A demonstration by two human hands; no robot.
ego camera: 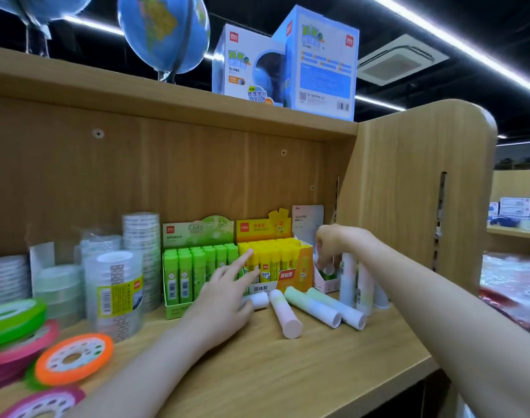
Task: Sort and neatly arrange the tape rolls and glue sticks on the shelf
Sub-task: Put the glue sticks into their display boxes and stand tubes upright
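Shelf, right end: right hand [328, 242] reaches over the pastel box [325, 282], fingers curled, pinching what looks like a small white cap; what lies below it is hidden.
Left hand: left hand [224, 292] hovers low over the shelf [288, 366], fingers spread and straight, forefinger pointing far toward the yellow sticks [268, 260]; it holds nothing.
Loose sticks: four pastel glue sticks [312, 307] lie flat on the shelf in front of the yellow box, one half hidden under the left hand.
Axis: the lying sticks run far-left to near-right, round ends toward us, fanned and not parallel.
Standing sticks: three more stand upright [348, 282] just right of the pastel box, long axis vertical.
Green sticks: upright in their box [197, 267], tidy.
Tape: clear rolls stacked at left [113, 291]; coloured rolls lie flat near left [73, 359].
Step, as I judge it: feeding pastel sticks into their box.
How to do it well: I'd take one stick at a time, turn it upright, cap up, and lower it straight into a free slot so neighbours don't tip; steady the box with the free hand.
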